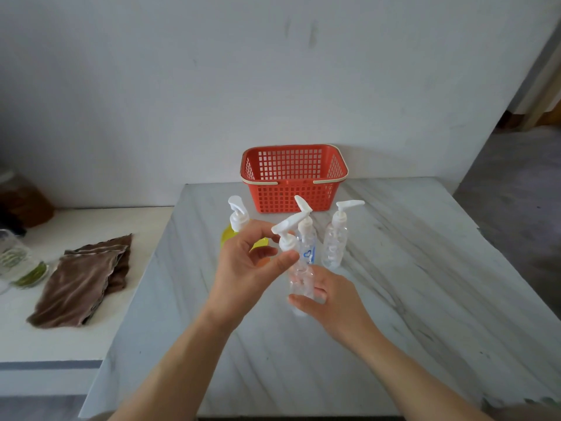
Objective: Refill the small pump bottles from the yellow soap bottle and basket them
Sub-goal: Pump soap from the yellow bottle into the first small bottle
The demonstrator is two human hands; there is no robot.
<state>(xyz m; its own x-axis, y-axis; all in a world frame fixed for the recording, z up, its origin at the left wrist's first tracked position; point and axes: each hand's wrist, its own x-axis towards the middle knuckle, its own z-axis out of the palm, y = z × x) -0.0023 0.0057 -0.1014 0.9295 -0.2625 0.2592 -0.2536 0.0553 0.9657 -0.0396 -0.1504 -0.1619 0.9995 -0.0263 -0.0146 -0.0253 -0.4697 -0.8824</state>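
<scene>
**Head view.** We see both hands meeting over the near middle of the marble-patterned table [409,299], on one clear pump bottle [299,276]. The left hand [243,265] pinches this bottle at the white collar just below its nozzle. The thumb lies across the front of the collar and the curled fingers close on it from behind. The right hand [332,302] grips the lower body of the same bottle, its fingers [305,299] wrapped round the clear wall from the right. The bottle leans slightly, its nozzle pointing up and to the left. We cannot tell whether its base touches the table.

Just behind it a second pump bottle [308,250] stands upright, clear, with a blue heart on its front. To the right of that one, a little apart, a third pump bottle [334,247] stands upright with its nozzle pointing right. The yellow soap bottle [227,237] stands behind the left hand, which hides most of its body. Its white pump rises above the fingers.

The red basket [291,197] has lattice walls and cream handles folded down on its rim. It sits at the far edge of the table, close to the white wall [212,86]. All four bottles are on its near side, outside it.

To the left, on a lower white counter [76,338], lies a folded brown cloth [85,281]. Beside the cloth, at the picture's edge, we see a glass jar [18,262] whose greenish contents are too blurred to identify.
</scene>
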